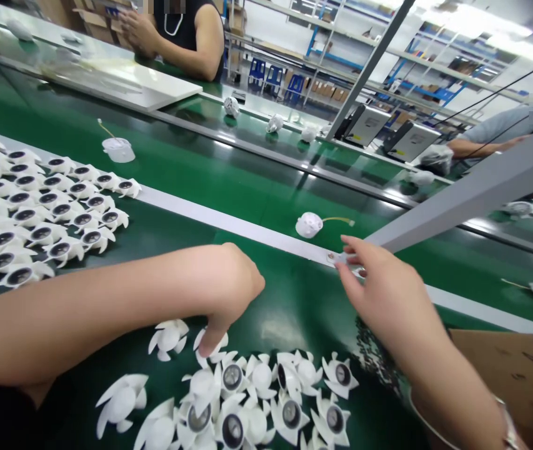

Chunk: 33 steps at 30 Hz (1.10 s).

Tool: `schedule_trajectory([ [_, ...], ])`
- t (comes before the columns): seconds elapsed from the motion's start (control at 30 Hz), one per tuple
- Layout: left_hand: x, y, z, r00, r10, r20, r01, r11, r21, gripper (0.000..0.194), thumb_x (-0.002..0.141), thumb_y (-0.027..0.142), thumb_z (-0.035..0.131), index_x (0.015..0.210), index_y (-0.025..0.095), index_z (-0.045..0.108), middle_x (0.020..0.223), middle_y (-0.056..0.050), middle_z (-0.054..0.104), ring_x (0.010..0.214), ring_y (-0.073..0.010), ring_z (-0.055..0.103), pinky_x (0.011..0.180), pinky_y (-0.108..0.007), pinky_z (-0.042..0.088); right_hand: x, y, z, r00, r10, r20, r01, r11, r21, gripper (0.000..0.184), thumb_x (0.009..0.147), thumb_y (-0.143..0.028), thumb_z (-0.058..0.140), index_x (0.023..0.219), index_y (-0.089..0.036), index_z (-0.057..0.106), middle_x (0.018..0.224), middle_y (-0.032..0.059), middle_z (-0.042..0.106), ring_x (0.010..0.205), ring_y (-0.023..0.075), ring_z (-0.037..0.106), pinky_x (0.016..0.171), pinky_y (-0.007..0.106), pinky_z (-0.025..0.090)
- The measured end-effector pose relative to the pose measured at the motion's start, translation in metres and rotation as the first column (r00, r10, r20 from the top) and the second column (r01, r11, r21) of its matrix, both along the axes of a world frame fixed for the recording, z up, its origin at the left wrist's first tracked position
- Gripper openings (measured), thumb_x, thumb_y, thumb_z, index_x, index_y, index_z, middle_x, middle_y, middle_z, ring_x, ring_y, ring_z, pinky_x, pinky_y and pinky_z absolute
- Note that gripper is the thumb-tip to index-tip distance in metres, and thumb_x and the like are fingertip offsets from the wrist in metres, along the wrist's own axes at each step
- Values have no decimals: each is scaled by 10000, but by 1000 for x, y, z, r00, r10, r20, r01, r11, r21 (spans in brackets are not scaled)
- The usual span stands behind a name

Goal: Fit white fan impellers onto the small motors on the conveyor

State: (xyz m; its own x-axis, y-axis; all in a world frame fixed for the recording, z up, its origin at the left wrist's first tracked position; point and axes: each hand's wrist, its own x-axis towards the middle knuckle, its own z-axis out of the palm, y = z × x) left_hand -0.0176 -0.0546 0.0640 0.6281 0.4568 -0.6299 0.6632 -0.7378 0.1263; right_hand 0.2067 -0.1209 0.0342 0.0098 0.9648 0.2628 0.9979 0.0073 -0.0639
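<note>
head cam | fwd/dwn over bench (289,300) | tilted | nr: L hand (231,281), R hand (385,281) | far: shelves (435,65)

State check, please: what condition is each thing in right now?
Left hand: bent down, touching a fan.
Right hand: fingers curled at the white strip; grip unclear.
Near fans: loosely clustered, hubs facing mixed ways.
Left fans: closely spread, open hubs up.
Middle round part: on green belt, wire trailing right.

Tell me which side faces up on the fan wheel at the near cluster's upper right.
Open side up: the fan wheel shows its dark hollow hub.
</note>
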Motion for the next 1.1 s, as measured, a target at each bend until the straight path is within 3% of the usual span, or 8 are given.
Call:
schedule_trajectory([
  [0.07, 7, -8, -2, 994, -13, -110, 18, 999, 42, 733, 180, 241, 948, 875, 202, 719, 521, 28, 544, 517, -225, 553, 579, -305, 395, 16, -2, 11, 997, -76, 17, 78, 971, -225, 247, 878, -248, 538, 1030, -189, 723, 920, 69, 736, 769, 236, 672, 648, 333, 490],
  [0.2, 8, -6, 3, 991, -77, -112, 81, 996, 31, 741, 364, 292, 944, 1059, 215, 695, 743, -28, 656, 563, -198, 560, 540, -273, 374, 41, -4, 16, 997, -49, 59, 75, 777, -625, 225, 801, -173, 515, 630, -210, 658, 665, 28, 661, 564, 157, 570, 535, 278, 370],
  [0.37, -3, 12, 3, 972, -140, 191, 146, 989, -20, 302, 716, 236, 715, 1010, 304, 718, 967, -19, 693, 718, -185, 599, 545, -260, 336, 48, 3, 7, 993, -35, 109, 102, 708, -699, 182, 742, -137, 540, 593, -198, 624, 611, 27, 599, 535, 142, 517, 525, 279, 308],
  [0.57, 0, 26, -10, 890, -193, 414, 238, 969, -59, 173, 790, 189, 640, 914, 279, 721, 950, 15, 685, 781, -154, 603, 580, -264, 351, 38, 7, 8, 974, -32, 223, 190, 650, -736, 186, 749, -111, 533, 609, -183, 630, 671, 51, 623, 582, 151, 554, 542, 273, 330],
  [0.7, 8, 28, -21, 741, -357, 569, 328, 931, 157, 111, 843, 213, 649, 944, 246, 681, 939, 5, 662, 845, -153, 592, 599, -277, 346, 21, 5, 9, 931, -41, 362, 302, 643, -704, 190, 762, -97, 521, 622, -183, 616, 717, 83, 644, 631, 194, 599, 514, 290, 343],
  [0.87, 17, 17, -36, 584, -602, 544, 369, 794, 482, 156, 878, 101, 544, 848, 221, 640, 839, -23, 644, 805, -166, 567, 493, -313, 238, 8, 0, 4, 903, -79, 423, 336, 743, -579, 170, 720, -50, 560, 656, -181, 648, 746, 124, 679, 684, 249, 665, 498, 299, 362],
  [0.97, 20, 7, -43, 528, -672, 519, 372, 733, 570, 200, 846, 52, 537, 729, 201, 602, 768, -33, 629, 695, -160, 523, 448, -315, 160, 8, -1, 0, 908, -77, 413, 314, 778, -545, 155, 699, -61, 594, 612, -185, 623, 716, 121, 672, 685, 269, 679, 481, 295, 354],
  [1.1, 23, -4, -48, 519, -696, 495, 393, 709, 585, 251, 788, 33, 566, 583, 174, 534, 648, -51, 591, 573, -159, 457, 438, -307, 135, 15, 1, -4, 923, -113, 369, 309, 789, -532, 181, 678, -105, 642, 553, -199, 550, 683, 102, 639, 674, 273, 664, 483, 292, 342],
])
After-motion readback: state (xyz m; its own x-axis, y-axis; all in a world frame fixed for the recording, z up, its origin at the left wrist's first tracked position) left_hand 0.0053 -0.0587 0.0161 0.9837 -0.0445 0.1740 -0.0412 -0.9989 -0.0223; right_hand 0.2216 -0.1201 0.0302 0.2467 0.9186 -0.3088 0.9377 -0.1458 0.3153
